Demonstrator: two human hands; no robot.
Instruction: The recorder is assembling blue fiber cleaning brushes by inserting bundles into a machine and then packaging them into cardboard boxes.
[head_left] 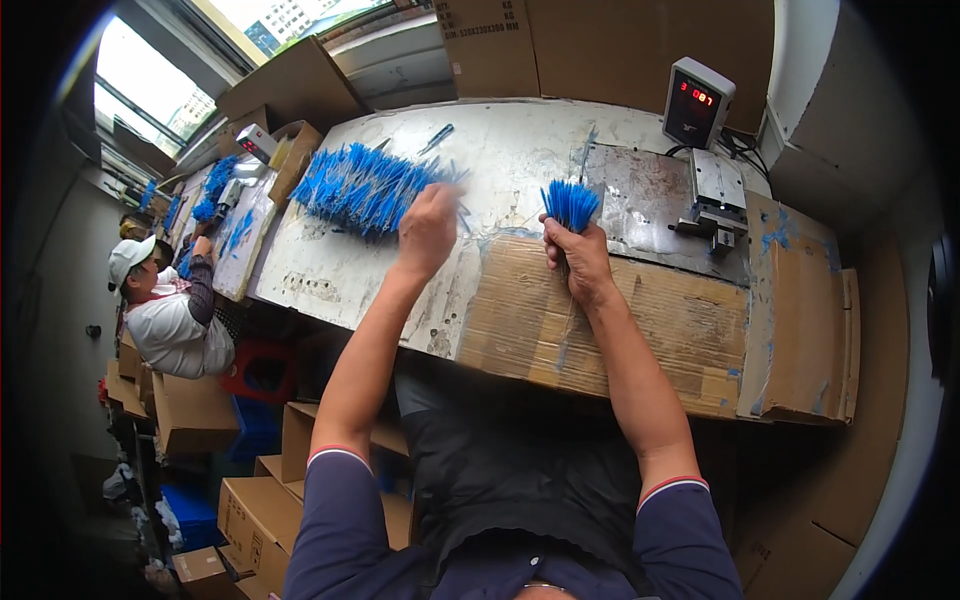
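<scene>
A bundle of thin blue strands [571, 204] stands upright in my right hand [582, 258], its tips fanned out above the closed fingers. Paler ends hang below that fist, over the cardboard sheet. My left hand [428, 232] is raised at the right end of a large heap of similar blue and pale strands [350, 190] lying on the worktable. Its fingers are curled into a pinch, with the fingertips blurred; faint streaks show beside them, but what they hold cannot be made out.
Cardboard [600, 315] covers the table's near edge. At right are a metal plate with a small machine [715, 205], a digital counter [697, 103] and a cardboard box [800, 310]. A blue-handled tool [437, 138] lies behind the heap. A co-worker [175, 320] sits at far left.
</scene>
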